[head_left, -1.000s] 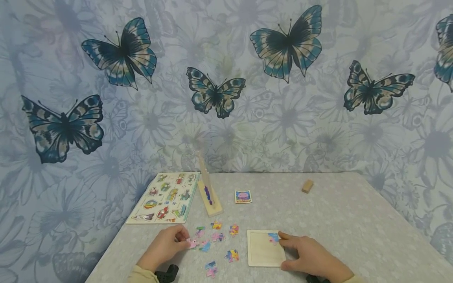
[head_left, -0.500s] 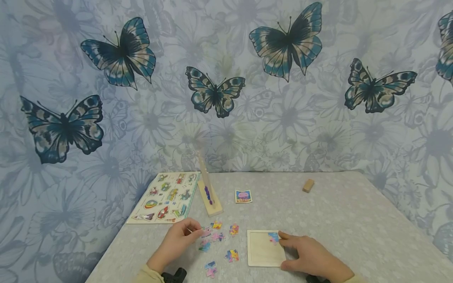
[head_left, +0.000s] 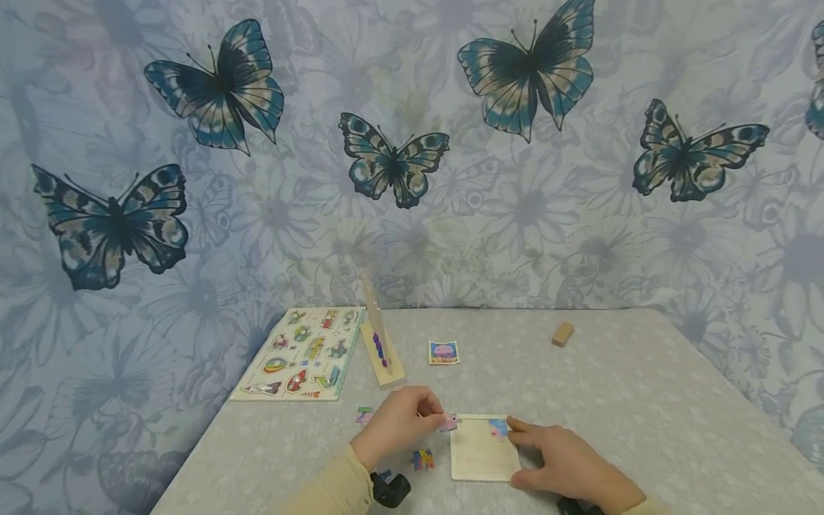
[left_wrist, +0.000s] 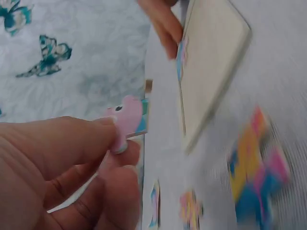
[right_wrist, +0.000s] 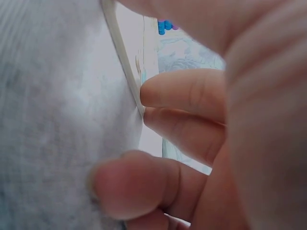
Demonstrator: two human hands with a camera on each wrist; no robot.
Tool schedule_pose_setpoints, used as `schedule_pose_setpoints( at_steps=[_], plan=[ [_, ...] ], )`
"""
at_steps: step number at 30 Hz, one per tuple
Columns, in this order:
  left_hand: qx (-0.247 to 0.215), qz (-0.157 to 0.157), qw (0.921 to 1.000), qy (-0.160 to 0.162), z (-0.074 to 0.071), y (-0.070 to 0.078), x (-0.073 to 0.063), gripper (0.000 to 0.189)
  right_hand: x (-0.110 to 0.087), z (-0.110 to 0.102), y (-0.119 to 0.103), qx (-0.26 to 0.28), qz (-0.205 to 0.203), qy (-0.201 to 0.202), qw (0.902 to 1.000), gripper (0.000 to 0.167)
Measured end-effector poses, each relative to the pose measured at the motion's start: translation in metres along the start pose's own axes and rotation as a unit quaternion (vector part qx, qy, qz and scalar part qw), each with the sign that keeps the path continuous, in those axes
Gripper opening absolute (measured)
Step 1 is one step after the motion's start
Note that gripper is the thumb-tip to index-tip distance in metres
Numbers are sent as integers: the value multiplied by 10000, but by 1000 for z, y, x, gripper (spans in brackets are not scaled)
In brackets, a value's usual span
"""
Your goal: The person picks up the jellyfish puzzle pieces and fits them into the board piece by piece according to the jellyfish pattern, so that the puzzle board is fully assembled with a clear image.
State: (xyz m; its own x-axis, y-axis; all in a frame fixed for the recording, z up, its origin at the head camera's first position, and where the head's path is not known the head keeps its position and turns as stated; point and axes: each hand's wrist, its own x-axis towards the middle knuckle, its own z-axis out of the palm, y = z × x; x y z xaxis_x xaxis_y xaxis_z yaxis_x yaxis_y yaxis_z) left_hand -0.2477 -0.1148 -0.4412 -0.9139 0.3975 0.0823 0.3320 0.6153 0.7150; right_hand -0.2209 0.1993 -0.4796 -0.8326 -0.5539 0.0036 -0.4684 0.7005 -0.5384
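Observation:
My left hand point(head_left: 400, 425) pinches a pink jigsaw piece point(left_wrist: 128, 116) between thumb and fingertips, over the left rim of a square wooden puzzle tray point(head_left: 483, 458). An eye shows on the piece, with blue and green at its edge. One blue-and-pink piece point(head_left: 498, 428) sits in the tray's far right corner. My right hand point(head_left: 558, 455) holds the tray's right side, index finger at the far corner and thumb at the near one. A yellow-and-blue piece point(head_left: 423, 459) lies left of the tray. Other loose pieces are partly hidden behind my left hand and wrist.
A small picture card point(head_left: 444, 352) lies beyond the tray. Further left are a wooden stand point(head_left: 393, 375) with purple beads and a board of vehicle pictures point(head_left: 299, 357). A small wooden block point(head_left: 563, 334) lies at the back right. Butterfly-patterned wall covering rises behind the table.
My left hand has lifted the pink piece from among the loose ones and carried it right to the tray's edge. My right hand has stayed on the tray.

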Motion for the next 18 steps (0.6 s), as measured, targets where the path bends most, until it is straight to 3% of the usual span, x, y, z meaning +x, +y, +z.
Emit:
schedule_pose_setpoints(
  at_steps=[7,18],
  plan=[
    [327,-306,9989,-165,33,13,17,11,1,0,2,17,-10,-24,10000,71],
    [321,-251,9992,62,55,2,31,11,0,0,3,-66,-241,178,9995,71]
  ],
)
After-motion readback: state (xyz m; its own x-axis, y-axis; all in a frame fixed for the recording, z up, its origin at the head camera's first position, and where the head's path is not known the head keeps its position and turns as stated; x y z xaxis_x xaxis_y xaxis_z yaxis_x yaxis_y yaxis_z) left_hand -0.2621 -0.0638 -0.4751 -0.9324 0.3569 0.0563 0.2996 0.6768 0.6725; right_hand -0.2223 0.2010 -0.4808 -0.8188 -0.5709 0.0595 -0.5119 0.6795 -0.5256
